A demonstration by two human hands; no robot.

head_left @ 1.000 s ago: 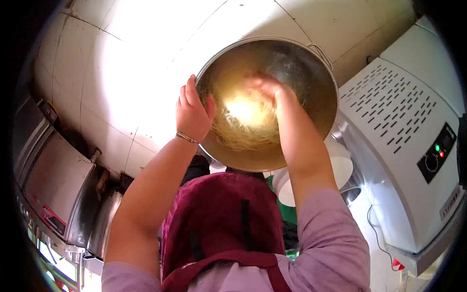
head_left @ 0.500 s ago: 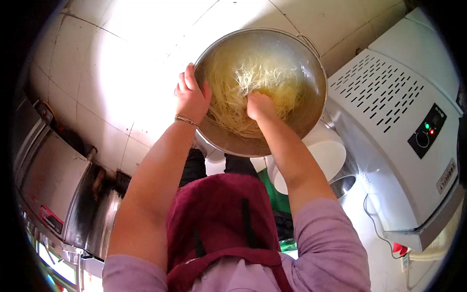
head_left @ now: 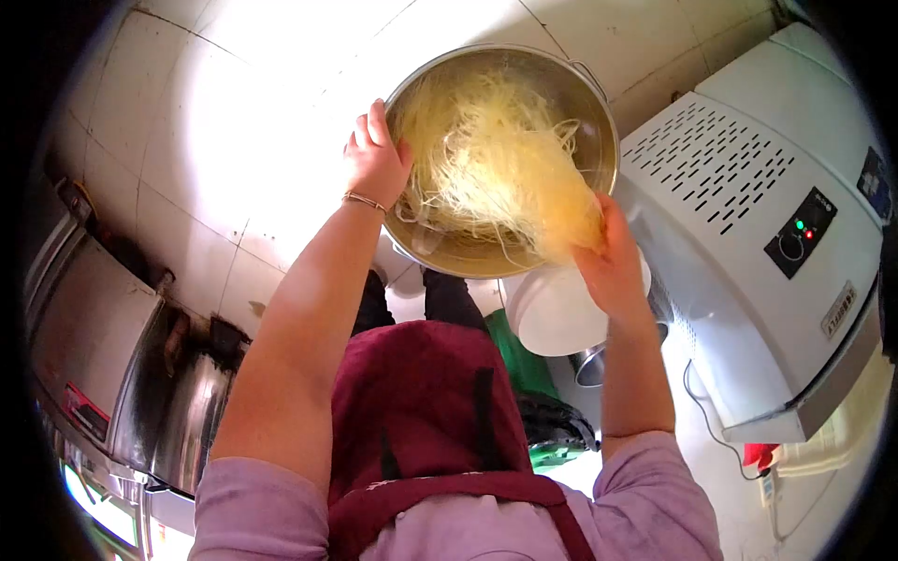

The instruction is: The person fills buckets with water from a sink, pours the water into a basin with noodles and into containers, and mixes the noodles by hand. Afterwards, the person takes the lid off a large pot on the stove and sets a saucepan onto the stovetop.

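Observation:
A large metal basin holds a tangled heap of thin pale-yellow shreds, looking like shredded potato, with some liquid around them. My left hand is on the basin's left rim, its thumb inside and fingers outside, gripping it. At the lower right rim, my right hand is closed around one end of a big bunch of the shreds. That bunch stretches from my fingers up into the basin, partly blurred by motion.
Below the basin stands a white bucket. A light-coloured machine with a slotted top and lit control panel is at the right, its cable on the floor. Metal equipment lines the left. Tiled floor surrounds this.
My right hand has moved from the basin's middle to its lower right rim, drawing a bunch of shreds up with it. My left hand stays on the rim.

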